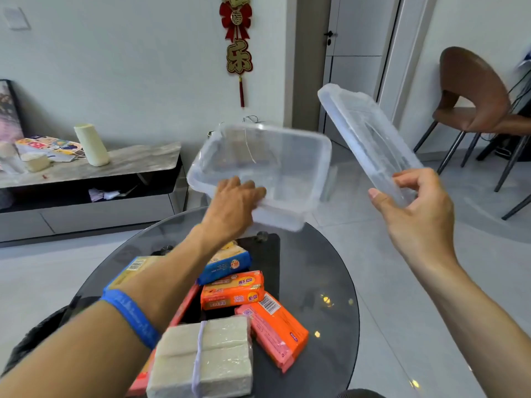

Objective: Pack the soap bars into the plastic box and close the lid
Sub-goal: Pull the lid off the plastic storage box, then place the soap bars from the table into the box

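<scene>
My left hand (234, 203) grips the near rim of a clear plastic box (281, 165), held tilted in the air above the round table. The box is empty. My right hand (416, 208) holds the clear lid (365, 133) by its near end, raised to the right and apart from the box. Several wrapped soap bars lie on the table below: a blue one (227, 264), an orange one (232, 290), an orange-and-pink one (275, 330), a yellow one (132, 271) partly under my forearm, and a pale bundle (204, 359) tied with a band.
The round dark glass table (324, 271) stands on a grey tiled floor. A low marble-topped cabinet (138, 160) with clutter runs along the left wall. A brown chair (471, 96) stands at the right. A red ornament (238, 50) hangs on the wall.
</scene>
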The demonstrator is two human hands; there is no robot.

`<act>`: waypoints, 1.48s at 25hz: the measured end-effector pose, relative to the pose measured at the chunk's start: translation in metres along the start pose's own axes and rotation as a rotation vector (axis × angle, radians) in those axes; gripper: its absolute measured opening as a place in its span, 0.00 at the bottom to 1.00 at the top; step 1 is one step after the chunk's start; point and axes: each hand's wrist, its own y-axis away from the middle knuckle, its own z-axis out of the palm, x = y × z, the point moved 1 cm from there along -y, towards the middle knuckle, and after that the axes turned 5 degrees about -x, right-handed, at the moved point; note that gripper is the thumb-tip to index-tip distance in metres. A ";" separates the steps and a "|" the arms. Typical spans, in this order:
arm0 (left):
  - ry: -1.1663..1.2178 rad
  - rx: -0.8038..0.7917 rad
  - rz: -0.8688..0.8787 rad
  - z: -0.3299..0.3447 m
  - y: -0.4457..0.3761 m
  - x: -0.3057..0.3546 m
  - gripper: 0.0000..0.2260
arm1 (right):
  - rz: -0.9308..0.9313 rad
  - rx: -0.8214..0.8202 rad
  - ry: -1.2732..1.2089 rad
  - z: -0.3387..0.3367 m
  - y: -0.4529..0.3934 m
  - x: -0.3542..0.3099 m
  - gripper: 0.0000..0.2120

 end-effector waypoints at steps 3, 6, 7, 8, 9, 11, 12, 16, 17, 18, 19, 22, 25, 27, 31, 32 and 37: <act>-0.052 0.127 -0.162 -0.035 -0.017 -0.032 0.10 | -0.015 -0.009 0.065 0.011 0.009 0.011 0.15; -0.016 0.200 -0.274 -0.060 -0.015 -0.059 0.11 | -0.004 -0.106 0.172 0.050 0.034 0.023 0.14; -0.001 0.218 -0.292 -0.064 -0.010 -0.066 0.10 | -0.005 -0.166 0.215 0.067 0.045 0.027 0.14; 0.008 0.231 -0.297 -0.066 -0.004 -0.070 0.09 | -0.025 -0.237 0.273 0.082 0.055 0.030 0.14; 0.011 0.232 -0.289 -0.066 0.001 -0.072 0.08 | -0.049 -0.315 0.337 0.097 0.065 0.033 0.14; 0.027 0.206 -0.240 -0.064 0.006 -0.071 0.08 | -0.081 -0.461 0.447 0.119 0.080 0.042 0.13; 0.041 0.184 -0.207 -0.061 0.007 -0.070 0.08 | -0.091 -0.527 0.501 0.127 0.085 0.047 0.13; 0.085 0.063 -0.069 -0.039 0.002 -0.049 0.09 | -0.117 -0.732 0.598 0.136 0.093 0.061 0.17; 0.097 0.031 -0.040 -0.031 -0.001 -0.041 0.10 | -0.128 -0.766 0.584 0.135 0.094 0.062 0.17; 0.113 -0.001 -0.012 -0.024 -0.004 -0.032 0.10 | -0.149 -0.794 0.579 0.132 0.095 0.062 0.16; 0.131 -0.037 0.017 -0.017 -0.008 -0.022 0.10 | -0.184 -0.812 0.598 0.130 0.096 0.062 0.16; 0.158 -0.127 0.098 0.002 -0.018 0.003 0.10 | -0.328 -0.784 0.743 0.123 0.101 0.054 0.11; 0.163 -0.204 0.160 0.014 -0.026 0.022 0.09 | -0.369 -0.807 0.827 0.114 0.107 0.039 0.09; 0.173 -0.261 0.171 0.020 -0.029 0.031 0.08 | -0.355 -0.833 0.821 0.112 0.110 0.032 0.09; 0.211 -0.356 0.170 0.026 -0.032 0.030 0.07 | -0.288 -0.858 0.761 0.115 0.118 0.028 0.09; 0.222 -0.371 0.179 0.024 -0.031 0.028 0.08 | -0.268 -0.850 0.736 0.116 0.119 0.030 0.11; 0.255 -0.404 0.207 0.022 -0.026 0.026 0.12 | -0.169 -0.828 0.631 0.110 0.117 0.038 0.15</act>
